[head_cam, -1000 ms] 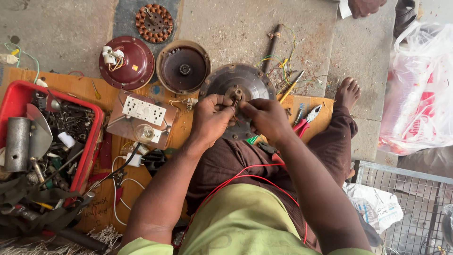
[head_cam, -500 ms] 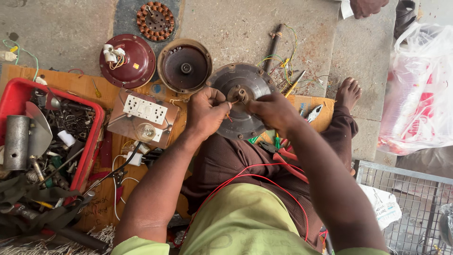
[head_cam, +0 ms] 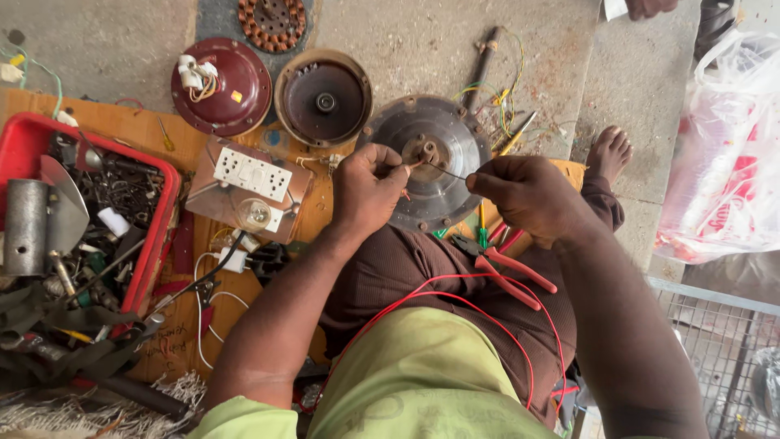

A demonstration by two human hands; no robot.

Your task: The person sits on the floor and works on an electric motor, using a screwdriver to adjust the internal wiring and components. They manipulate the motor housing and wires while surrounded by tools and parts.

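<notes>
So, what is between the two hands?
In the head view, a thin wire stretches from the left hand to the right hand, above the grey motor disc.

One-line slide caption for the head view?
Left hand and right hand stretch a thin wire over a grey motor disc.

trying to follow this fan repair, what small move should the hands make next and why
Probably pull the thin wire a bit further out. The left hand and right hand each pinch an end, stretching it taut over the grey motor disc, so both grips are already set.
</notes>
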